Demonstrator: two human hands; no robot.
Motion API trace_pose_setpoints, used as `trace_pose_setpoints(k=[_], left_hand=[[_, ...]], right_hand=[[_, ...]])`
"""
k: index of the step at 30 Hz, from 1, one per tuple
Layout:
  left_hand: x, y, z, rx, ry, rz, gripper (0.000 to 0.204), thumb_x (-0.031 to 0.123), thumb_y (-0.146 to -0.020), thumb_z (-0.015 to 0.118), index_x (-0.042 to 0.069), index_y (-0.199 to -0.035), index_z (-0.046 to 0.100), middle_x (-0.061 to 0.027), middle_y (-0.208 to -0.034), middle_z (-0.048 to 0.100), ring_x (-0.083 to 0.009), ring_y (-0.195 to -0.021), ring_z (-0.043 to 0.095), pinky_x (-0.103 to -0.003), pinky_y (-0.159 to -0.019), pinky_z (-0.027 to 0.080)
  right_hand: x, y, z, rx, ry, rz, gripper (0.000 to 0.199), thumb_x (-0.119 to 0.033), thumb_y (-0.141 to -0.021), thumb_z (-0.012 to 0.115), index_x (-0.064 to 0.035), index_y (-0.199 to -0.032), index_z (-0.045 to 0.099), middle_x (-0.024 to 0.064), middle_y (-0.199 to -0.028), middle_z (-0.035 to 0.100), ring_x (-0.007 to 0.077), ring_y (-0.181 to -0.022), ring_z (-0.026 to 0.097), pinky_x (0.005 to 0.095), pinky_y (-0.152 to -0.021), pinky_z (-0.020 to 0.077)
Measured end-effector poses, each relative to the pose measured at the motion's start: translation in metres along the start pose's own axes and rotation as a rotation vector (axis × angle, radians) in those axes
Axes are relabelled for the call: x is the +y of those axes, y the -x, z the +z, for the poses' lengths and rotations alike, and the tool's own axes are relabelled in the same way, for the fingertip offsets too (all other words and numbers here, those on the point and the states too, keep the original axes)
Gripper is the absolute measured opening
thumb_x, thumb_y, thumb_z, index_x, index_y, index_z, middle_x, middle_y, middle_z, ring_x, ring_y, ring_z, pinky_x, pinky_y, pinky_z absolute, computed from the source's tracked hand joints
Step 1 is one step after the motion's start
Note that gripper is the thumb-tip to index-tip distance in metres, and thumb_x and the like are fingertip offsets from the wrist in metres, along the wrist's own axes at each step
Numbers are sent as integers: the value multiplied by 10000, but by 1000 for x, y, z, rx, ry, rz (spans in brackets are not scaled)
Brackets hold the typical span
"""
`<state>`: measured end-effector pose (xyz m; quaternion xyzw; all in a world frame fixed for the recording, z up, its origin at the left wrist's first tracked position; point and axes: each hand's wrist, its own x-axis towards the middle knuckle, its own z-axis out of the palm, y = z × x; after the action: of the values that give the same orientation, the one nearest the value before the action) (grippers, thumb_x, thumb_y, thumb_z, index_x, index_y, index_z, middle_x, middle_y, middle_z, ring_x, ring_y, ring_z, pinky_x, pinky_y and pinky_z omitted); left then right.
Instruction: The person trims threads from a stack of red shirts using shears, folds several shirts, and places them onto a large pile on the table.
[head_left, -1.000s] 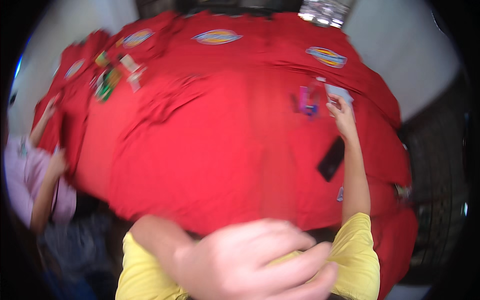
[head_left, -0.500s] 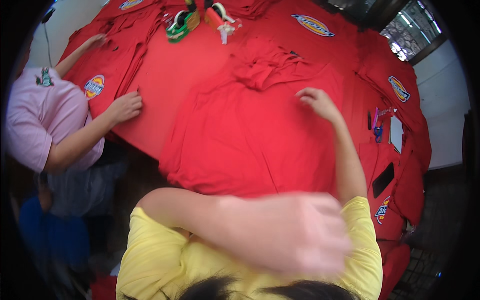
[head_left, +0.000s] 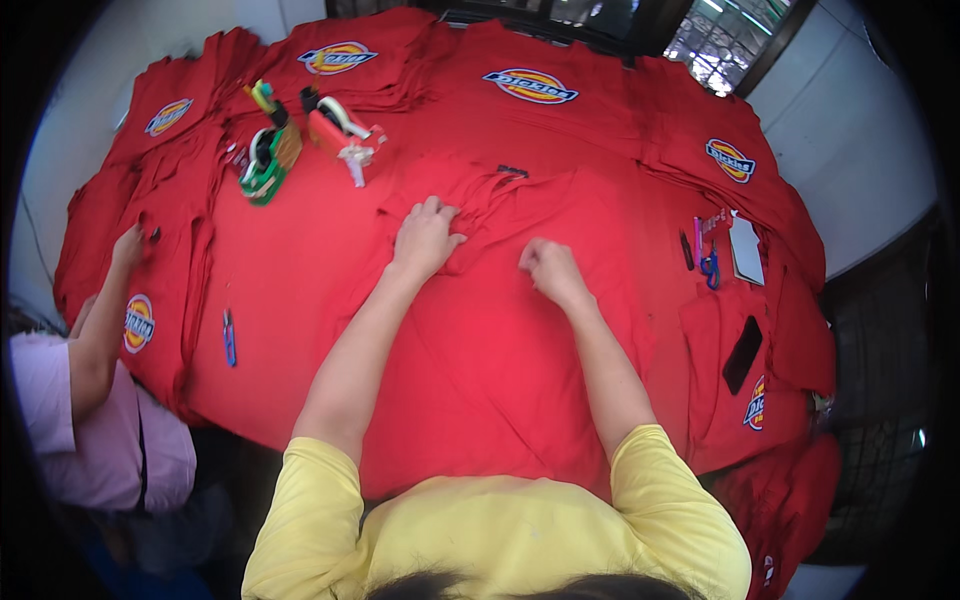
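Observation:
A red T-shirt [head_left: 480,370] lies spread in front of me, its far end bunched into folds. My left hand [head_left: 425,240] rests on those folds, with thumb and fingers apart. To its right is my right hand [head_left: 556,272], fingers curled together low over the cloth. Whether cloth is pinched between its fingertips is hidden. A small dark label [head_left: 512,172] shows on the fabric beyond both hands.
Red shirts with round badges [head_left: 530,87] line the table's edge. Two tape dispensers, one green [head_left: 264,180] and one red [head_left: 335,132], stand far left; blue snips [head_left: 230,338] lie nearer. At right are scissors [head_left: 710,268] and a phone [head_left: 742,355]. A co-worker [head_left: 110,420] is at left.
My left hand has gone from in front of my chest out onto the shirt's folds. My right hand has moved left over the shirt. My view has shifted, and the blue snips now show.

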<state>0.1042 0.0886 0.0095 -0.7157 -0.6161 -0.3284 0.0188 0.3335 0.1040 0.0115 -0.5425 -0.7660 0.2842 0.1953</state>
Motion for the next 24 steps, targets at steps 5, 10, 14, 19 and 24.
trace_pose_setpoints(k=[5,10,14,19,24], left_hand=[[-9,-66,-7,-88,109,32,191,194,-779,697,51,-904,683,-121,-853,632,-289,-817,631,-403,-741,499],[-58,-155,-5,-179,953,-380,241,257,-835,704,24,-838,643,-7,-762,631,-82,-693,547,-241,-653,441],[-88,-176,18,29,472,-401,335,335,-798,723,7,-841,669,-71,-704,637,-128,-679,566,-301,-669,461],[-104,-191,36,-36,571,-421,312,325,-824,707,15,-830,676,-52,-745,652,-122,-721,600,-286,-694,473],[-84,-193,-3,-337,1008,-431,235,279,-890,647,44,-881,663,6,-825,634,-72,-749,575,-240,-714,479]], right_hand=[[80,-82,-69,721,242,-136,278,-190,-884,556,10,-1070,609,203,-1075,598,381,-1005,569,454,-858,459],[108,-155,-91,364,314,217,359,-283,-850,646,-36,-1106,597,149,-1145,579,337,-1079,552,461,-886,450],[112,-162,-88,554,212,341,279,-285,-864,631,-93,-1063,593,112,-1142,583,313,-1074,560,457,-863,457],[110,-158,-78,707,170,325,246,-276,-865,630,-94,-1030,613,117,-1051,635,300,-973,604,419,-809,469],[143,-155,-109,660,-391,118,191,-188,-815,699,-28,-917,670,24,-708,638,102,-668,573,279,-628,449]])
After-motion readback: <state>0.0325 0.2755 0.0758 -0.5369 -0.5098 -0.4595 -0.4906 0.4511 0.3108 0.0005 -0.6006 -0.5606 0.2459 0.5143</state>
